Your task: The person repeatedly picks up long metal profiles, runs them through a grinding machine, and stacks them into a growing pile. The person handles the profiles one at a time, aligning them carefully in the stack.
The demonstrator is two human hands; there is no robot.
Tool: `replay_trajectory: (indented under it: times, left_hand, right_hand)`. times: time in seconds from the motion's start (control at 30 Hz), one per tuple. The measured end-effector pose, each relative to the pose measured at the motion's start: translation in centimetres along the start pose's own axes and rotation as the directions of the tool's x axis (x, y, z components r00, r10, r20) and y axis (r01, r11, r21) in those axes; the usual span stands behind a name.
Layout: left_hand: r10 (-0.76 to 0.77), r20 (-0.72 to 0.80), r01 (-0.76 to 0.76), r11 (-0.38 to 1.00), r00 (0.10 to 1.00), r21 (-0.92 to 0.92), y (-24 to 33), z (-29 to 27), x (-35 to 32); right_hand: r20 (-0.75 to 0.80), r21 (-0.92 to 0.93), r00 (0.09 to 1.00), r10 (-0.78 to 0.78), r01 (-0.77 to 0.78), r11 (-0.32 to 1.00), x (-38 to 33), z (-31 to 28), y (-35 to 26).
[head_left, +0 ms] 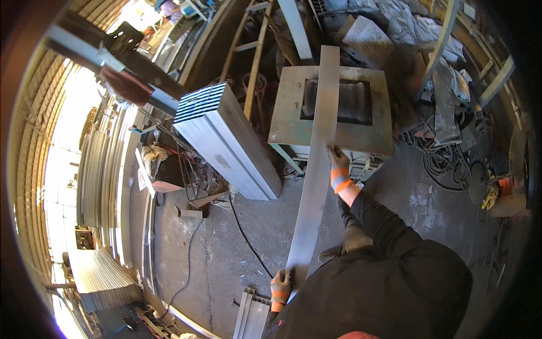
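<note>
A long, flat silver metal profile (317, 164) slants from my body up across the top of a worn green machine table (289, 116). My left hand (280, 288), in a grey and orange work glove, closes on its left edge near my body. Farther along, my right hand (339, 168), gloved the same way, grips its right edge just in front of the table. The profile's far end lies over the dark opening (355, 103) in the table top and reaches past the back edge. My right thumb and fingertips are partly hidden at the metal's edge.
Left of the machine stands a stack of metal profiles (231, 147). A few shorter profiles (251, 313) lie beside my left hand. A black cable (243, 229) crosses the floor. Coiled hoses (446, 158) lie at the right, and a ladder (248, 68) leans behind.
</note>
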State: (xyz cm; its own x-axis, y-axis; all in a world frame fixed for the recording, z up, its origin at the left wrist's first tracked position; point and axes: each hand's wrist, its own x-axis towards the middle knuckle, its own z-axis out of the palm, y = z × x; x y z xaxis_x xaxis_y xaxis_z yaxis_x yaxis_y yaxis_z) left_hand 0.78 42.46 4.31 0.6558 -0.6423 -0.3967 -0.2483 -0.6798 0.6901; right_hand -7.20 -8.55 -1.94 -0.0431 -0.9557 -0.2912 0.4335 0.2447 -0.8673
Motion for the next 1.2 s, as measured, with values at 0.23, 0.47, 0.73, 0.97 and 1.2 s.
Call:
replay_trajectory:
  times: [0.23,0.47,0.73,0.97,1.2]
  left_hand:
    - [0.062,0.038,-0.068,0.983,0.997,0.173,12.5,11.6,16.6]
    - [0.162,0.106,-0.175,0.976,0.981,0.129,23.5,19.5,30.2]
    - [0.101,0.130,-0.120,0.981,0.986,0.152,20.9,18.9,27.5]
    - [0.059,0.109,-0.081,0.974,0.992,0.210,9.3,13.2,15.1]
    - [0.031,0.130,-0.070,0.949,0.991,0.308,-4.8,6.3,0.9]
  right_hand:
    - [0.756,-0.650,0.547,-0.361,0.695,-0.308,21.1,0.9,-4.7]
    - [0.593,-0.801,0.775,-0.218,0.544,-0.250,41.0,4.4,-4.1]
    - [0.566,-0.815,0.781,-0.261,0.483,-0.321,34.5,4.0,-2.5]
    - [0.655,-0.756,0.675,-0.341,0.592,-0.279,16.6,0.3,-0.5]
    - [0.672,-0.740,0.703,-0.232,0.648,-0.180,-3.4,-3.7,2.3]
